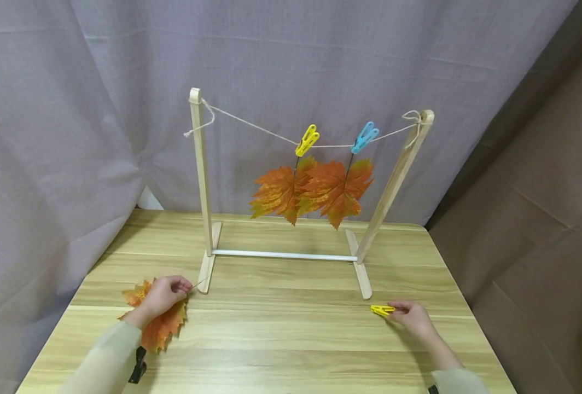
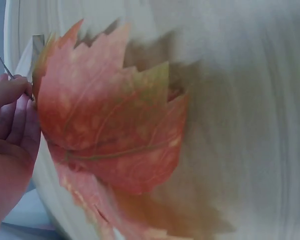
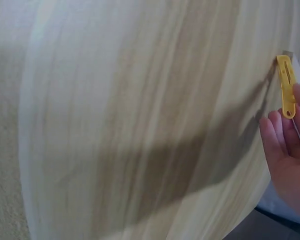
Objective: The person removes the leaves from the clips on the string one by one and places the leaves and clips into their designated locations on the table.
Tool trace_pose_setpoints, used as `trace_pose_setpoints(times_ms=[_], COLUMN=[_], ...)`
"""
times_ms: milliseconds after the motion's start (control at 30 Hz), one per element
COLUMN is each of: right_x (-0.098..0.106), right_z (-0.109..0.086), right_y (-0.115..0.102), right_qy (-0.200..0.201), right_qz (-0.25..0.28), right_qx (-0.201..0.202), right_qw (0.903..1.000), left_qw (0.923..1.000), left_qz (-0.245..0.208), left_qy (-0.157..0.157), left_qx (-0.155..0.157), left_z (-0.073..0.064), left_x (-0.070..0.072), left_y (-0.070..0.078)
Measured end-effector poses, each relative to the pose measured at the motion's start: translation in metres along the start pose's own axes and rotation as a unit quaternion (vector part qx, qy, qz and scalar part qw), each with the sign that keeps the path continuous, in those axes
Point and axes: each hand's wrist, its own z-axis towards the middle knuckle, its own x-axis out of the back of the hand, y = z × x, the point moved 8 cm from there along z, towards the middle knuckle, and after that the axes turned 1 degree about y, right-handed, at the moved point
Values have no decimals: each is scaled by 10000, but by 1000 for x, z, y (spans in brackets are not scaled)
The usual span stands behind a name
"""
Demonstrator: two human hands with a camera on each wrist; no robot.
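My left hand (image 1: 165,295) pinches the thin stem of an orange maple leaf (image 1: 165,327) at the table's left side. In the left wrist view the leaf (image 2: 110,110) spreads beside the fingers, its stem poking out past the thumb. At the right, my right hand (image 1: 413,317) holds a yellow clothespin (image 1: 382,310) by one end, low over the table. The right wrist view shows this clothespin (image 3: 286,85) between thumb and fingers. Two more leaves hang from a string (image 1: 251,125), one under a yellow clothespin (image 1: 307,140), the other under a blue clothespin (image 1: 365,137).
A wooden stand has a left post (image 1: 201,175), a right post (image 1: 394,186) and a white crossbar (image 1: 286,255) low between them. Its feet rest on the wooden table (image 1: 271,323). Grey curtain (image 1: 320,65) hangs behind, with a brown one (image 1: 532,230) at the right.
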Motion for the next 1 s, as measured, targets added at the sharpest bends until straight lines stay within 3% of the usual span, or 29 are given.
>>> trace_pose_setpoints(times_ms=[167,433,567,767,1000], right_x=[-2,-3,1,15,33], right_z=[0,2,3,5,8], right_y=[5,8,4,-14,-48], right_qy=[149,151,102,-91,-293], right_qz=[-273,-50,-62,183,663], right_qx=[-63,-11,-43,2,180], right_qw=[9995,9999,9999,9998,9972], left_qw=[9998,9995,9987,9957,9948], left_qz=[-12,-57,-314,-764,-962], left_qy=[60,199,282,488,263], left_qx=[186,240,271,209,211], left_z=[-2,-5,-4,1,5], left_x=[-5,-7,-4,11,23], left_y=[-9,-15,-16,-6,14])
